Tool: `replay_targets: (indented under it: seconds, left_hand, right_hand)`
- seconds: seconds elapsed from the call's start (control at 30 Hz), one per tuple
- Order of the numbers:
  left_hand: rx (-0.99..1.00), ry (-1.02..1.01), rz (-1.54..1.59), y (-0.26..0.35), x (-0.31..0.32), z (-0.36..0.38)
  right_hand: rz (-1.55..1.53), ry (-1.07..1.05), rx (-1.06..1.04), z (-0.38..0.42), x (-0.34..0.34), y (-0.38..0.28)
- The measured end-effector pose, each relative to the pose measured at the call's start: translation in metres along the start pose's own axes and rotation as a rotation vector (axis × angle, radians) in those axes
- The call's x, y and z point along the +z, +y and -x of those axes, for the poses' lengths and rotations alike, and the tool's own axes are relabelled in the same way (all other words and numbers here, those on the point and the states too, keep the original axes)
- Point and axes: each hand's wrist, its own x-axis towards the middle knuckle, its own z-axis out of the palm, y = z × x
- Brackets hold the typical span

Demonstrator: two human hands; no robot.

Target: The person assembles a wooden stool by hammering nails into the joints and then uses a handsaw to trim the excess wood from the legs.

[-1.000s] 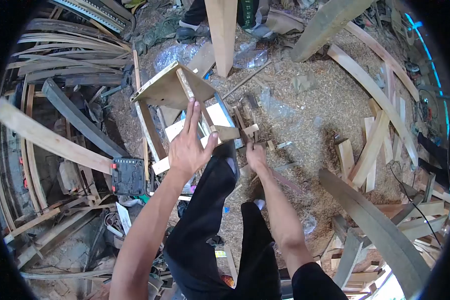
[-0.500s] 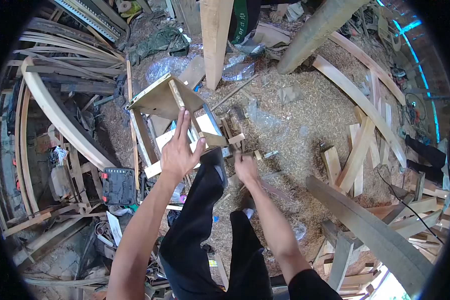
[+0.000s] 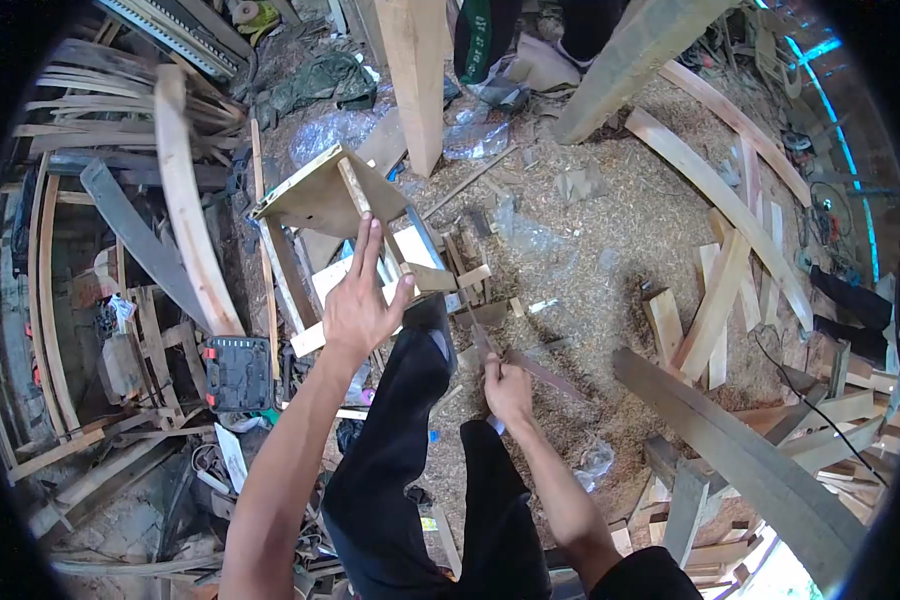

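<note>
A small wooden frame (image 3: pixel 310 195) with a panel on top stands tilted near the knee of my dark trousers. My left hand (image 3: pixel 362 310) lies on the frame with its fingers spread, the fingertips against a narrow wooden bar (image 3: pixel 353 187). To the right of the knee, my right hand (image 3: pixel 508 390) is closed round the handle of a thin saw (image 3: pixel 476 325). The blade points up and left toward the frame's lower right corner. Small wood offcuts (image 3: pixel 473 275) lie beside that corner.
A long curved plank (image 3: pixel 182 190) stands at the left above a black tool case (image 3: pixel 238 372). Wooden posts (image 3: pixel 415 90) rise at the top. A heavy beam (image 3: pixel 730 440) crosses the lower right. People's legs (image 3: pixel 850 300) show at the right and top.
My right hand has moved down and slightly right, and more of the saw shows. The curved plank at the left has swung right, uncovering a darker one. My left hand stays in place.
</note>
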Motion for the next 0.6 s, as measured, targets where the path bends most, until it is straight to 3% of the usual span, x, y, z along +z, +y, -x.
replay_targets:
  seconds: [0.13,0.3,0.43,0.5,0.6]
  left_hand:
    - [-0.011,-0.011,-0.011,0.001,0.001,-0.002]
    - [0.034,0.042,-0.017,-0.003,0.004,0.003]
    - [0.014,0.022,-0.009,0.002,-0.004,-0.001]
    - [0.008,0.011,-0.043,0.002,0.0,0.002]
    - [-0.022,-0.032,0.02,0.004,-0.005,0.002]
  right_hand:
    - [0.005,0.07,-0.093,-0.057,0.032,-0.001]
    - [0.069,0.102,-0.031,-0.095,0.063,-0.003]
    - [-0.065,-0.001,-0.083,-0.057,0.031,-0.004]
    - [-0.086,0.086,-0.153,-0.009,0.009,0.001]
    - [-0.045,0.027,-0.094,0.007,-0.003,0.019]
